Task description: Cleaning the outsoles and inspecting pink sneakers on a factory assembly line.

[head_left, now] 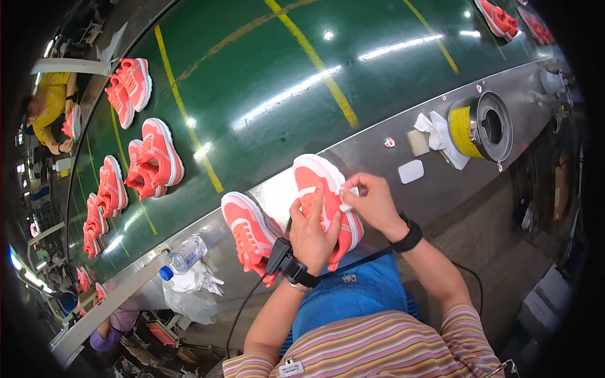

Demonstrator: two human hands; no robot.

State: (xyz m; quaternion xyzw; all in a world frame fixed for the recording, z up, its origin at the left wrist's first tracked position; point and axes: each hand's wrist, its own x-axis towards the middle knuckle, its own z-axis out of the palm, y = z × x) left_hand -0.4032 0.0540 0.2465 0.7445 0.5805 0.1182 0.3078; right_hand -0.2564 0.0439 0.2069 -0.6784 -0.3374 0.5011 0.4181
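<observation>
A coral-pink sneaker (313,169) with a white sole lies on the metal ledge in front of me, toe pointing away. My left hand (309,233) grips it over the laces, index finger and thumb stretched across its upper. At the sneaker's right side, my right hand (373,200) pinches a small white cloth or tissue (345,205) against the edge near the sole. The cloth is partly hidden by my fingers. A second coral sneaker (241,220) rests just left of my left hand. My left forearm covers part of its heel area.
Several pairs of coral sneakers (157,157) stand on the green conveyor belt (252,75). Right on the ledge are a round metal can (465,131), white paper (435,129), a beige block (417,143) and a white pad (411,171). A water bottle (187,254) lies left. Co-workers sit beyond.
</observation>
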